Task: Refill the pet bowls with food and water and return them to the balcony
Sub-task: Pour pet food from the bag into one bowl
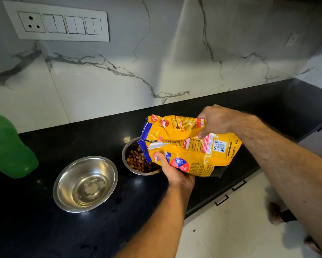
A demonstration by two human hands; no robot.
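A yellow food bag (pixel 190 146) was held tilted, its torn mouth over the kibble-filled bowl (pixel 137 161) on the black tabletop (pixel 44 220). The left hand (pixel 175 174) gripped it from below, the right hand (pixel 216 120) from above, fingers clamped on it. A second bowl (pixel 85 183) containing clear water stood just beside, and a green bottle (pixel 7 146) was seen farther left.

Glossy plastic, polished steel, dark stone

The yellow food bag (pixel 190 146) is crinkled, shiny plastic film. Left of it, the empty bowl (pixel 85 183) is smooth, mirror-bright steel; the bowl of kibble (pixel 127 151) under its mouth matches, the kibble (pixel 137 161) matt and rough. The black table (pixel 44 229) is polished stone, the green bottle (pixel 7 144) smooth translucent plastic.
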